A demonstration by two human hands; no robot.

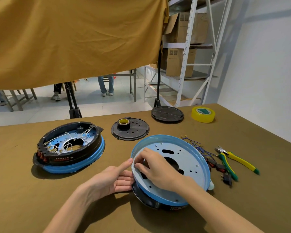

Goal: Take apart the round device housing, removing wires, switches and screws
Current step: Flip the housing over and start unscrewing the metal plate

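A round blue housing point(190, 158) with a pale perforated inner plate lies tilted on a black ring point(149, 200) near the table's front. My left hand point(115, 178) holds its left rim, thumb on the edge and fingers underneath. My right hand point(155, 167) reaches into the plate with curled fingers near a dark opening; what they pinch is hidden. A second housing point(71, 148), black ring on blue base, sits at the left with white wires and red switches still inside.
Loose blue wires point(196, 145), red switches point(214, 165) and a black plug point(227, 179) lie right of the housing beside yellow-green pliers point(232, 158). Two black round covers point(134, 132) point(167, 114), a black tape roll point(123, 123) and a yellow tape roll point(203, 114) sit farther back.
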